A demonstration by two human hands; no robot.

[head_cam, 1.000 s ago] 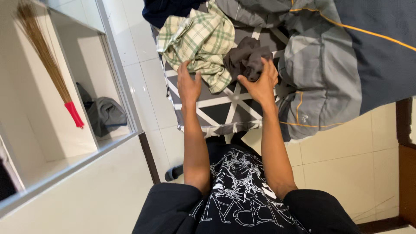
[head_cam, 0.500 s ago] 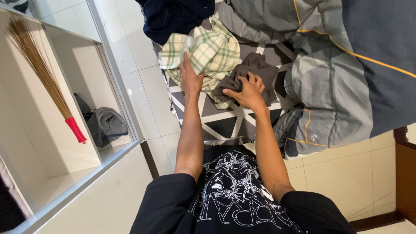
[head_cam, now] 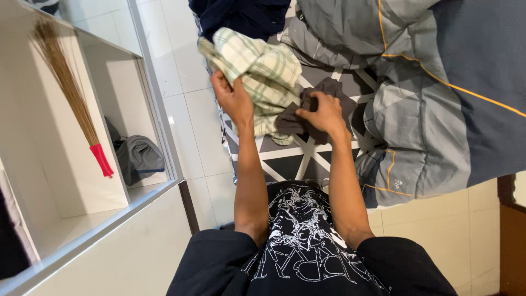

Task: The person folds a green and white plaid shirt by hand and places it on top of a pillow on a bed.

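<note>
My left hand [head_cam: 232,97] grips a green-and-cream plaid cloth [head_cam: 262,68] and holds it lifted over the bed. My right hand [head_cam: 324,114] is closed on a crumpled dark grey-brown garment [head_cam: 329,90] lying on the black-and-white patterned bedsheet [head_cam: 285,161]. The plaid cloth hangs partly over the dark garment, and the two touch between my hands.
A grey quilt with orange piping [head_cam: 427,93] covers the right of the bed. A dark navy garment [head_cam: 241,16] lies at the top. On the left, a white shelf unit [head_cam: 109,164] holds a broom with a red grip [head_cam: 71,98] and a grey bundle [head_cam: 139,159]. White tiled floor [head_cam: 186,98] runs between.
My left hand closed on the plaid cloth and raised it off the bed. My right hand set the dark garment down on the sheet and stays closed on it.
</note>
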